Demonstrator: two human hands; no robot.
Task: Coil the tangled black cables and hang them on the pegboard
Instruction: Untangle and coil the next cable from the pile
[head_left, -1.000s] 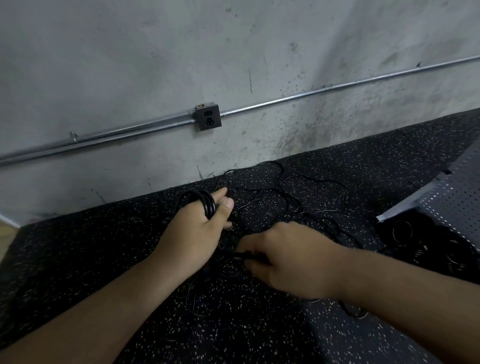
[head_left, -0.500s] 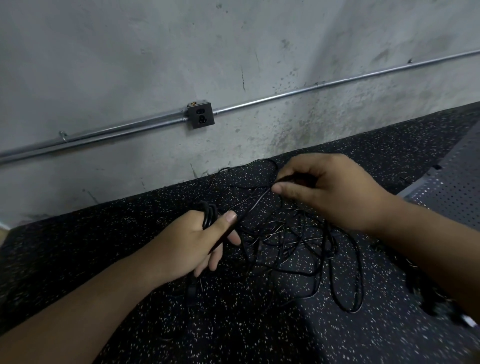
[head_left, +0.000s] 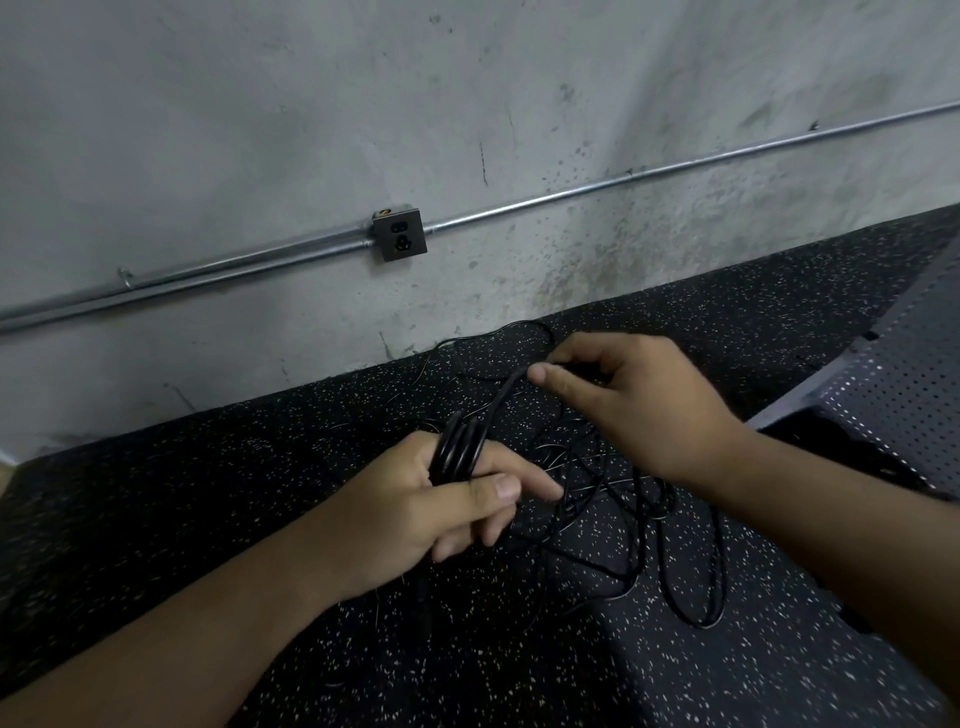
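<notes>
A tangle of thin black cables (head_left: 618, 499) lies on the dark speckled floor mat (head_left: 208, 509) between my hands. My left hand (head_left: 431, 509) holds a few loops of thick black cable (head_left: 457, 449) wound over its fingers, thumb pressed against them. A strand runs from the loops up to my right hand (head_left: 634, 405), which pinches it between thumb and fingers above the tangle. A grey perforated pegboard (head_left: 893, 395) lies tilted at the right edge, only partly in view.
A grey concrete wall (head_left: 467, 130) rises behind the mat, with a metal conduit (head_left: 623, 179) and a dark socket box (head_left: 399, 240) fixed on it. A loose cable loop (head_left: 696, 587) trails to the lower right.
My right hand has lifted from low beside the left hand up and to the right, drawing a strand of cable out. The left hand's loops have risen slightly off the mat.
</notes>
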